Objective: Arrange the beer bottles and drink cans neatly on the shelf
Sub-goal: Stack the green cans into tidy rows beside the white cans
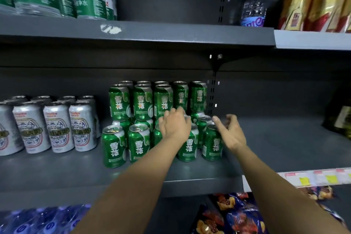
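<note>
The left hand [174, 125] is reaching palm-down over the green cans [187, 146], its fingers draped on the top of a front-row can; whether they are gripping it I cannot tell. The right hand [230, 132] is hovering just right of the green cans, fingers loosely spread and holding nothing, forefinger pointing toward them. Both forearms are stretching in from below. The green cans are sitting on the shelf [133, 175], stacked two high at the back. Left of them are standing silver cans [57, 127].
</note>
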`<state>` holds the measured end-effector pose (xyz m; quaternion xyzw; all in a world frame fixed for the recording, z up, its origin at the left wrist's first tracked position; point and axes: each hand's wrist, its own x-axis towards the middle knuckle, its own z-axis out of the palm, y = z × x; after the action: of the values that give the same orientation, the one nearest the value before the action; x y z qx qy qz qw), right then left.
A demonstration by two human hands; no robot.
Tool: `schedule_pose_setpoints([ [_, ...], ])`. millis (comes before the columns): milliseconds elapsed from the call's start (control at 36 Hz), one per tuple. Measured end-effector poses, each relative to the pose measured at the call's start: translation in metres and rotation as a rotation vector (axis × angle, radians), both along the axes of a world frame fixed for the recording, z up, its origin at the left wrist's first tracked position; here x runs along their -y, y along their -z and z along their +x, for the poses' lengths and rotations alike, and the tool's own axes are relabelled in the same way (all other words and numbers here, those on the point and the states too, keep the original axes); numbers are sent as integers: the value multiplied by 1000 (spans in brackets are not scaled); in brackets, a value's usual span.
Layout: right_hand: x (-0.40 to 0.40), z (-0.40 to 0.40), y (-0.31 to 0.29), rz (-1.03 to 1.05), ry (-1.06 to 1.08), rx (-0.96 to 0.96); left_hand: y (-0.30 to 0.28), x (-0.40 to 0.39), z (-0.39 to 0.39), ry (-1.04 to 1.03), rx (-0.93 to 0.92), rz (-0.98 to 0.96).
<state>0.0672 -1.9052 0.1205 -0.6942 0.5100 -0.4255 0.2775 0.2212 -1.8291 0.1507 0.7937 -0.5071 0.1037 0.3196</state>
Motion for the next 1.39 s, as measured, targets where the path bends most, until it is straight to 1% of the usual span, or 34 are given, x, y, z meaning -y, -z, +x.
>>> schedule_pose_setpoints([
  [83,-1,-5,13,160,-113,-25,2,2,-5,-13,-10,18],
  [167,1,-3,26,221,-165,-26,3,1,-8,-14,-24,33],
  [250,2,-3,32,169,-130,-71,4,-2,-9,-13,-43,37],
  [361,-1,-4,27,79,-79,-84,5,-2,-7,-16,-63,23],
  [500,-10,6,-13,-88,75,47,2,1,3,-32,-87,-30],
  [583,-8,18,-40,-144,73,107,-1,-1,10,-42,-101,-49],
  [667,-2,33,-58,-125,-32,116,-1,-4,17,-50,-112,-30],
  [722,3,44,-65,-100,-81,69,1,-5,21,-43,-119,-4],
  [889,10,79,-64,-20,-114,-24,3,-4,24,-21,-121,22],
  [1000,13,93,-64,-22,-111,-24,1,-3,24,22,-170,31],
  [1083,13,97,-66,-23,-133,-72,1,-3,24,35,-198,28],
  [1250,22,97,-63,-3,-198,-20,5,-2,24,35,-202,25],
  [1333,26,96,-58,-25,-258,19,7,0,23,29,-199,31],
  [1389,24,94,-55,10,-288,22,7,1,22,21,-199,35],
])
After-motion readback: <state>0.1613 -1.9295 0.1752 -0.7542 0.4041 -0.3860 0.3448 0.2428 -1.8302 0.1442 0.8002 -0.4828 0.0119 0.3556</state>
